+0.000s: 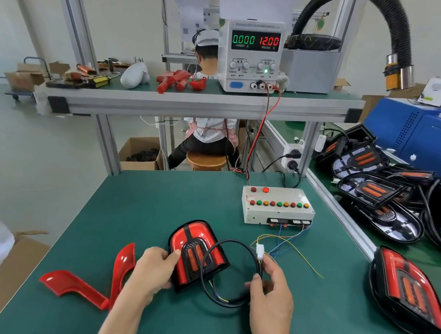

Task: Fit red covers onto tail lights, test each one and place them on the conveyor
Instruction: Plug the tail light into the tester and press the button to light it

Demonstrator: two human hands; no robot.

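Hands are working low on the green bench mat (143,203). The left hand (152,271) is gripping the covered tail light (195,253) by its left edge, thumb lying on the red lens, keeping it flat on the mat. The right hand (271,287) is pinching the lamp's black cable (220,297) just below the white connector (260,248), where thin coloured leads (287,243) from the test box (276,206) are meeting it. Two loose red covers (80,285) are lying just left of the left hand.

Testing looks to be the step in hand: the cover is already sitting on this lamp. No segment appears to be glowing, and the power supply (253,57) on the shelf is reading zero current, so I judge the next move calls for seating the plug fully, then pressing the box's buttons.

Whether the connector halves are already mated is hard to make out; the right fingers are hiding the cable beneath it. Another covered lamp (409,289) is lying on the conveyor (417,253) at right, partly cut off by the frame edge, with uncovered lamps (374,190) piling beyond it.
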